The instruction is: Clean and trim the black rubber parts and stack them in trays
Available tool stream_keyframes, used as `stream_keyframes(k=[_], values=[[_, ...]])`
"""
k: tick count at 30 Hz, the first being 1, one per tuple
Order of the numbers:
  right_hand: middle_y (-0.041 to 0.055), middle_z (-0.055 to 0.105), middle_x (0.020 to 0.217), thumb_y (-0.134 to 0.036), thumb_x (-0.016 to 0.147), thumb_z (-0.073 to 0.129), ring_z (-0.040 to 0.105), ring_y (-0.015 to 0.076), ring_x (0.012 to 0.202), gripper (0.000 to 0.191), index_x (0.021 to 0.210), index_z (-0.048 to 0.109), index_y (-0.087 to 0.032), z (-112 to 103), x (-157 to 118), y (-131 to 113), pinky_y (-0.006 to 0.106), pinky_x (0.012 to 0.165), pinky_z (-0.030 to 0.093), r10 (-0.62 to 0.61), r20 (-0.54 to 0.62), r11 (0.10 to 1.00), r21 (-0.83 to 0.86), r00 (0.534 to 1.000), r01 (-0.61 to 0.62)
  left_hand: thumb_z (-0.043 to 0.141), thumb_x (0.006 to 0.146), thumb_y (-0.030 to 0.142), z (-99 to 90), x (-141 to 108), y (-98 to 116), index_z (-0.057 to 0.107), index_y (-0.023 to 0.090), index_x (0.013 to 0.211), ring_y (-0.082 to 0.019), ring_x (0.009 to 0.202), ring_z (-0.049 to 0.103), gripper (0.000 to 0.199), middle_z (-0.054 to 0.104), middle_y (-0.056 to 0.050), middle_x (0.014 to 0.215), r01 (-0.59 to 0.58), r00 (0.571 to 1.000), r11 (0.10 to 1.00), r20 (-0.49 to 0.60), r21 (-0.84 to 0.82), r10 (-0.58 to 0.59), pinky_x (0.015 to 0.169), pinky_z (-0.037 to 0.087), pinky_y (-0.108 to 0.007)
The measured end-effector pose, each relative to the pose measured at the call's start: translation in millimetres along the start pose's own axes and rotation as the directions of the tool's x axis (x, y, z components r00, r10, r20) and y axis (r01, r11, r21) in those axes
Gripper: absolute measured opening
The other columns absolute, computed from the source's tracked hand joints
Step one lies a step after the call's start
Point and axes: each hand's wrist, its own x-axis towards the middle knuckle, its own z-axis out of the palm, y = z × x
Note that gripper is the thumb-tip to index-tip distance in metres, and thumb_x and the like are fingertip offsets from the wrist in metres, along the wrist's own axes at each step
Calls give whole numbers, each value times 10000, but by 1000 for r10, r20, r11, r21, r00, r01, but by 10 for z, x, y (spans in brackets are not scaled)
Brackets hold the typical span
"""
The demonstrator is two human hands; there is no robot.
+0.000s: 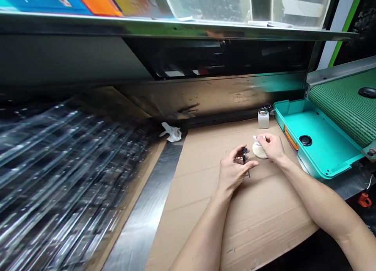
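My left hand (232, 169) grips a small black part (244, 155) between thumb and fingers, seen nearly edge-on above the cardboard sheet (199, 200). To its right, my right hand (272, 146) is closed in a pinch on a white wipe (255, 139), whose ends stick out at the fingertips. Directly under those fingertips lies a round cream-coloured pad or dish (259, 151), partly covered by them. A small white bottle (263, 119) with a metal top stands just beyond my right hand.
On the right, a teal tray (331, 140) holds a round black part (305, 140). Behind it runs a green conveyor belt (346, 102) carrying another black part (367, 92). Stacked clear plastic trays (64, 177) fill the left. A crumpled white wipe (172, 132) lies near the metal wall.
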Motion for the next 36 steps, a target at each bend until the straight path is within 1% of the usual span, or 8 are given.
stream_keyframes(k=[8, 12, 16, 20, 23, 26, 32, 36], values=[[30, 705, 763, -431, 817, 616, 615, 166, 729, 293, 781, 720, -159, -10, 2, 6, 257, 692, 473, -12, -8, 999, -48, 1000, 12, 925, 528, 529, 26, -26, 41, 671, 152, 1195, -208, 866, 668, 807, 726, -135, 1082, 14, 999, 997, 31, -78, -11, 740, 536, -284], [25, 707, 767, -446, 837, 622, 607, 152, 705, 305, 812, 729, -161, 32, -39, -16, 250, 686, 471, -49, -3, 998, -39, 999, 49, 465, 815, 820, 68, 23, 80, 662, 133, 1127, -194, 761, 674, 780, 732, -144, 997, 180, 980, 917, -20, -357, -199, 638, 531, -290], [13, 698, 757, -438, 862, 616, 585, 141, 681, 294, 846, 734, -169, 85, -124, -93, 246, 670, 459, -98, 33, 993, -67, 995, 100, 266, 981, 663, 29, 120, 108, 681, 117, 987, -157, 665, 635, 686, 695, -117, 822, 355, 901, 647, 63, -675, -429, 628, 532, -277], [14, 684, 784, -421, 898, 585, 575, 137, 685, 282, 879, 724, -177, 102, -212, -208, 245, 661, 452, -172, 37, 975, -139, 984, 175, 246, 1028, 539, -29, 163, 122, 688, 100, 976, -159, 705, 641, 624, 686, -118, 854, 404, 861, 487, 141, -775, -489, 667, 552, -286], [35, 688, 885, -358, 911, 581, 602, 143, 753, 223, 901, 721, -184, 107, -266, -268, 249, 722, 475, -292, 27, 933, -211, 956, 291, 250, 1031, 524, -31, 164, 111, 688, 104, 963, -187, 807, 672, 611, 707, -136, 945, 414, 863, 469, 171, -781, -476, 739, 576, -326], [55, 689, 950, -293, 916, 580, 636, 160, 857, 177, 939, 721, -188, 135, -312, -249, 252, 821, 491, -384, 117, 877, -263, 916, 401, 275, 1037, 481, 9, 148, 93, 696, 129, 955, -218, 970, 681, 555, 721, -131, 1027, 401, 876, 491, 167, -774, -453, 865, 579, -388], [72, 694, 1055, -212, 937, 552, 641, 184, 1013, 157, 991, 699, -210, 264, -405, -111, 277, 937, 475, -361, 188, 823, -397, 914, 407, 355, 1028, 453, 196, 37, 110, 697, 140, 1119, -261, 1214, 617, 472, 695, -134, 1218, 465, 874, 470, 305, -750, -378, 1076, 482, -438], [58, 712, 1003, -209, 934, 560, 633, 195, 1042, 129, 939, 689, -207, 319, -436, -113, 316, 965, 452, -389, 258, 805, -371, 884, 463, 337, 1033, 463, 233, -1, 159, 681, 132, 1172, -273, 1279, 584, 497, 687, -149, 1249, 474, 864, 454, 300, -754, -405, 1144, 415, -450]])
